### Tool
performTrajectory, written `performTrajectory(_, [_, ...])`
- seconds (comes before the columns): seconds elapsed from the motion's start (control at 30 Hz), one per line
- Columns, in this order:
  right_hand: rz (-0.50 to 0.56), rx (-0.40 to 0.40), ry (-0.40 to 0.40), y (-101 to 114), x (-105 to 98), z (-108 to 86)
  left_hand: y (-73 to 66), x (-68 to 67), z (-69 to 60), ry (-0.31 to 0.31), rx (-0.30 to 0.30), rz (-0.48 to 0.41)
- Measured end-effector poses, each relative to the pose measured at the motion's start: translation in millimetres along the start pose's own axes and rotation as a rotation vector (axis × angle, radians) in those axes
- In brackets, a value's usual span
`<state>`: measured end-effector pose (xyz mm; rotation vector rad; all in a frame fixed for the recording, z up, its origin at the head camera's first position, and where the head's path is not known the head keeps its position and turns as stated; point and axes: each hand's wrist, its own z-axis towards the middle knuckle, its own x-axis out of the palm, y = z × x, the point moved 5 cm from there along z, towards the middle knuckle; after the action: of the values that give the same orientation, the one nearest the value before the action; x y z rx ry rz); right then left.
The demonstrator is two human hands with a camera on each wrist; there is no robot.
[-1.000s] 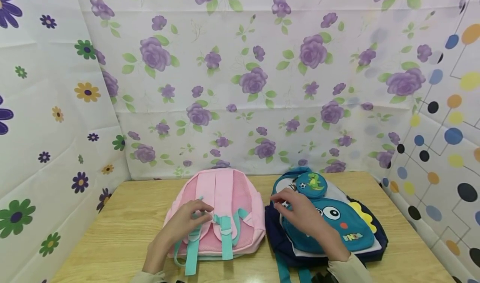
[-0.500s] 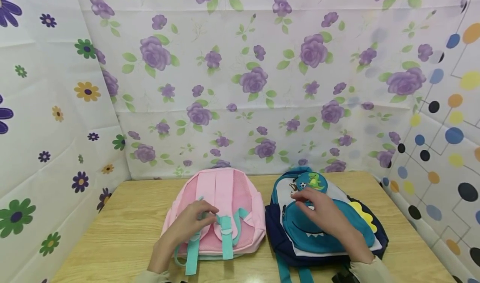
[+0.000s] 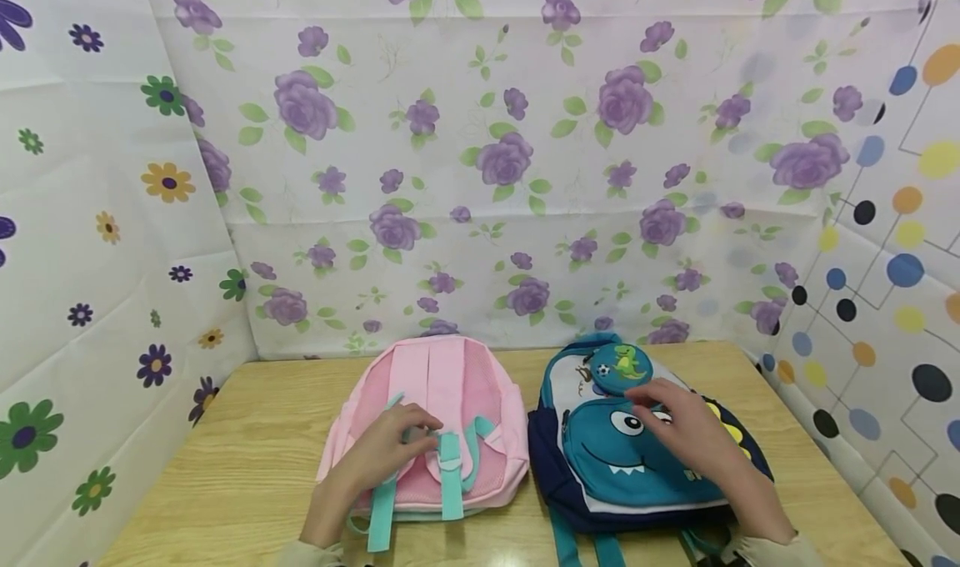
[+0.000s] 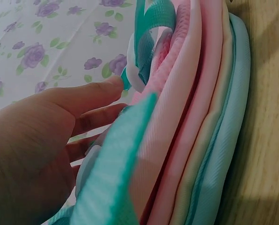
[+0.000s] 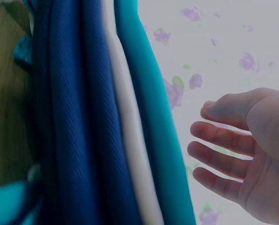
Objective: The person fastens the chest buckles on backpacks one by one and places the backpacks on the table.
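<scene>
A pink backpack (image 3: 510, 434) lies on the table with its shoulder straps upward and mint-green webbing (image 3: 450, 484) hanging over its lower edge. Above those straps, in the head view, is my left hand (image 3: 393, 446), thumb and fingers loosely bent. In the left wrist view the thumb tip is close to a green strap end; whether they touch I cannot tell. To the right lies a navy and teal dinosaur backpack (image 3: 607, 459), front up. My right hand (image 3: 693, 429) hovers over its face pocket, and the right wrist view shows relaxed fingers holding nothing, apart from the bag.
A round teal dinosaur pouch (image 3: 621, 368) sits on the upper part of the right bag. Both bags lie side by side on a wooden table (image 3: 225, 467). Patterned cloth hangs behind and on both sides, with a flowered back cloth (image 3: 450, 175).
My right hand has moved rightward across the dinosaur backpack, uncovering its eye and mouth. The left hand has shifted only slightly to the right. Both bags stay in place.
</scene>
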<state>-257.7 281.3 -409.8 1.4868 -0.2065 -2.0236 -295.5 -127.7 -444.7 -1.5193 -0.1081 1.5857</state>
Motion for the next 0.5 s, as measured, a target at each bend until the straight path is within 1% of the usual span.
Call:
performTrajectory(0.1, [-0.024,0.038,0.001,-6,-6,-3.4,-2.6,0.9,1.7,0.008,0.001,0.007])
performTrajectory(0.13, [-0.018,0.056,0.007,-8,-7,-4.1,-4.2,0.5,2.7,0.009,0.006,0.010])
performTrajectory(0.27, [0.062,0.138,0.059,-16,-10,-6.2,-13.2,-1.1,7.5,0.013,0.015,0.026])
performTrajectory(0.33, [0.091,0.165,0.075,-19,-11,-7.2,-18.5,-0.7,10.4,0.024,0.016,0.031])
performTrajectory(0.43, [0.066,0.160,0.069,-21,-11,-6.9,-25.2,3.0,14.5,0.046,0.032,0.039])
performTrajectory(0.5, [0.040,0.136,0.057,-22,-12,-5.8,-30.0,6.7,18.3,0.065,0.054,0.038])
